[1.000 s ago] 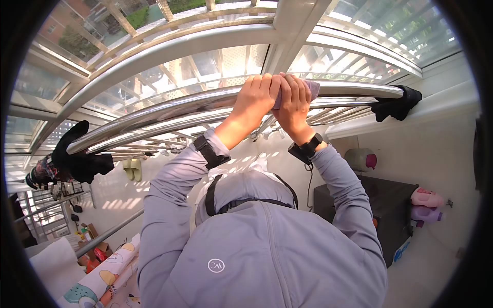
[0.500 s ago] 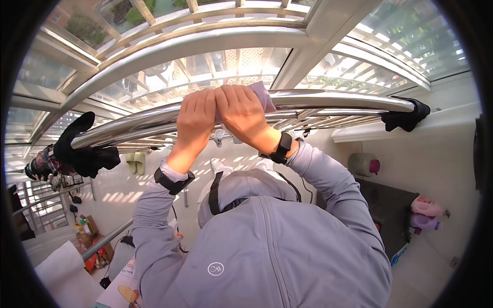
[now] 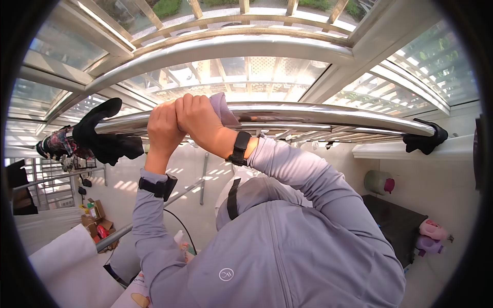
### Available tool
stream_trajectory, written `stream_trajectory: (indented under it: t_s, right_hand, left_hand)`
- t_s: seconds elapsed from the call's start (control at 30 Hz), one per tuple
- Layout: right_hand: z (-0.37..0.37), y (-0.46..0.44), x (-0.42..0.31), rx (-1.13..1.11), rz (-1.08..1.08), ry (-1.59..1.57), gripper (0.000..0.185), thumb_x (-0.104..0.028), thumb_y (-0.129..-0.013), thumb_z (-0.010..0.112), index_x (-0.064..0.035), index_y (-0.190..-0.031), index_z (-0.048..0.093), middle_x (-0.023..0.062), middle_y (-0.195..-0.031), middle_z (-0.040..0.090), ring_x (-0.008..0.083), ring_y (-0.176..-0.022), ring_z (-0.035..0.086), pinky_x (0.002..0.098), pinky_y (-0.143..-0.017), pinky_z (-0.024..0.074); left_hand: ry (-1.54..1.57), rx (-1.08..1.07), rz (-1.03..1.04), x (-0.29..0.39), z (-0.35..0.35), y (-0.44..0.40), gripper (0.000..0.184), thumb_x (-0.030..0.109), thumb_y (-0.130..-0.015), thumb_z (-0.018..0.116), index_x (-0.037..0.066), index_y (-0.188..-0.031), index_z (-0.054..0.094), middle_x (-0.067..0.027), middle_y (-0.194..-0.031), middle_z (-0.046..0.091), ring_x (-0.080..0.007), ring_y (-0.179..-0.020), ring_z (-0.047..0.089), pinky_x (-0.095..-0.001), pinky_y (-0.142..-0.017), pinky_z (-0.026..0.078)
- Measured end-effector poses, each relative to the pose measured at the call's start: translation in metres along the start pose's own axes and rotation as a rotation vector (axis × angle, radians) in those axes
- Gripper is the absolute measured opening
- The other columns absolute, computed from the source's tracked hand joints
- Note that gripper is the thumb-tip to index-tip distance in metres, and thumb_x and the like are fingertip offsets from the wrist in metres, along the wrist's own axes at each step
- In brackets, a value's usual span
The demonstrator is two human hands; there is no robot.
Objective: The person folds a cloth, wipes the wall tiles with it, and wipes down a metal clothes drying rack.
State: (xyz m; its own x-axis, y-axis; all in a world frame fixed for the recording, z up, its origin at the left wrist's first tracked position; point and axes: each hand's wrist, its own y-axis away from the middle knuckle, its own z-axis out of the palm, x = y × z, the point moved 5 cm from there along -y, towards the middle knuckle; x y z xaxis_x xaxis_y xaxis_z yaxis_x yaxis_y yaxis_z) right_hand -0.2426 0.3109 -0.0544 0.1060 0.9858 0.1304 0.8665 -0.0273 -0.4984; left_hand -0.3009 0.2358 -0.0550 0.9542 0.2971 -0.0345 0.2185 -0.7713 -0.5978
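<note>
A shiny metal rail (image 3: 308,114) runs across the head view in front of me, with thinner bars below it. My right hand (image 3: 199,117) is closed around the rail over a purple cloth (image 3: 222,109), whose loose end sticks out to the right of the fingers. Pressed up against it on the left, my left hand (image 3: 163,126) also wraps the rail. Whatever cloth lies under the left fingers is hidden by the hands. Black cloth pieces cover the rail's left end (image 3: 105,134) and right end (image 3: 426,136).
Window panes and a white frame (image 3: 205,46) stand beyond the rail. At right are a black box (image 3: 393,226), a pink jug (image 3: 433,229), a purple jug (image 3: 429,245) and a green container (image 3: 376,183). Lower left holds a cardboard box (image 3: 96,218) and a grey pole (image 3: 115,236).
Both hands have slid left along the rail with the purple cloth, toward the black-covered left end. My body and view have shifted too.
</note>
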Motion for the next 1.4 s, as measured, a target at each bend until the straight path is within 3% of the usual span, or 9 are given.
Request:
stream_trajectory:
  t_s: [0.27,0.37,0.57,0.63,0.77,1.03,1.1,1.23,1.4]
  right_hand:
    - [0.018,-0.023,0.014,-0.284,0.069,-0.510,0.018,-0.024,-0.064,0.068,-0.0078,-0.071,0.066,0.0137,-0.070,0.066,0.0296,-0.066,0.066,0.0382,-0.058,0.0494]
    - [0.023,-0.031,0.026,-0.580,0.088,-0.624,0.036,-0.038,-0.058,0.071,-0.0055,-0.073,0.071,0.0140,-0.075,0.069,0.0324,-0.068,0.067,0.0370,-0.062,0.0520]
    - [0.033,-0.031,0.034,-0.878,0.298,-0.811,0.054,-0.046,-0.045,0.077,-0.0107,-0.085,0.075,0.0111,-0.083,0.071,0.0252,-0.074,0.068,0.0302,-0.067,0.0515]
    - [0.044,-0.031,0.034,-0.980,0.352,-0.861,0.055,-0.047,-0.044,0.078,-0.0108,-0.086,0.075,0.0109,-0.083,0.071,0.0242,-0.073,0.068,0.0304,-0.067,0.0517]
    - [0.056,-0.032,0.032,-1.019,0.361,-0.853,0.052,-0.044,-0.046,0.078,-0.0105,-0.086,0.075,0.0110,-0.083,0.071,0.0250,-0.074,0.068,0.0308,-0.068,0.0521]
    - [0.005,-0.011,0.016,-0.339,0.273,-0.463,0.029,-0.027,-0.060,0.075,-0.0048,-0.077,0.067,0.0160,-0.071,0.067,0.0309,-0.066,0.068,0.0368,-0.060,0.0519]
    - [0.010,0.000,0.005,-0.006,0.202,-0.317,0.022,-0.018,-0.065,0.070,-0.0053,-0.081,0.059,0.0117,-0.072,0.063,0.0271,-0.067,0.064,0.0352,-0.062,0.0482]
    - [-0.007,0.011,0.005,0.165,0.118,-0.170,0.016,-0.012,-0.071,0.059,-0.0068,-0.083,0.050,0.0067,-0.074,0.053,0.0212,-0.068,0.055,0.0318,-0.064,0.0425]
    - [-0.016,0.019,0.011,0.185,0.109,-0.137,0.017,-0.010,-0.069,0.059,-0.0051,-0.084,0.051,0.0073,-0.073,0.050,0.0207,-0.068,0.053,0.0309,-0.065,0.0415]
  left_hand:
    - [0.267,-0.673,-0.088,-0.020,-0.004,-0.036,0.055,0.027,-0.060,0.078,0.008,-0.108,0.059,-0.0146,-0.098,0.065,-0.0385,-0.093,0.060,-0.0415,-0.078,0.049]
    - [0.391,-0.933,-0.021,-0.034,0.009,-0.041,0.059,0.030,-0.057,0.081,0.008,-0.108,0.061,-0.0158,-0.094,0.067,-0.0367,-0.087,0.063,-0.0399,-0.075,0.050]
    - [1.001,-1.779,-0.027,-0.051,0.062,-0.041,0.047,0.019,-0.061,0.085,0.002,-0.101,0.067,-0.0087,-0.098,0.069,-0.0171,-0.090,0.063,-0.0285,-0.080,0.049]
    - [1.069,-1.697,0.199,-0.060,0.076,-0.034,0.040,0.014,-0.066,0.083,0.003,-0.102,0.068,-0.0065,-0.095,0.069,-0.0138,-0.088,0.062,-0.0275,-0.080,0.049]
    - [0.861,-1.747,-0.171,-0.047,0.053,-0.041,0.044,0.007,-0.060,0.080,0.000,-0.100,0.065,-0.0072,-0.094,0.068,-0.0131,-0.086,0.061,-0.0291,-0.075,0.050]
    - [0.417,-0.884,-0.037,-0.025,0.006,-0.039,0.048,0.028,-0.061,0.080,0.009,-0.100,0.060,-0.0165,-0.091,0.066,-0.0377,-0.086,0.061,-0.0400,-0.074,0.049]
    - [0.331,-0.653,-0.114,-0.011,-0.009,-0.034,0.047,0.028,-0.062,0.080,0.007,-0.098,0.058,-0.0164,-0.091,0.065,-0.0392,-0.086,0.060,-0.0414,-0.073,0.049]
    - [0.090,-0.157,-0.049,0.004,-0.002,-0.008,0.042,0.008,-0.063,0.073,0.006,-0.102,0.058,-0.0115,-0.092,0.063,-0.0316,-0.086,0.059,-0.0386,-0.080,0.046]
    - [0.045,-0.094,-0.054,0.017,0.003,-0.007,0.042,0.001,-0.066,0.066,0.002,-0.108,0.057,-0.0119,-0.098,0.059,-0.0293,-0.094,0.055,-0.0402,-0.086,0.043]
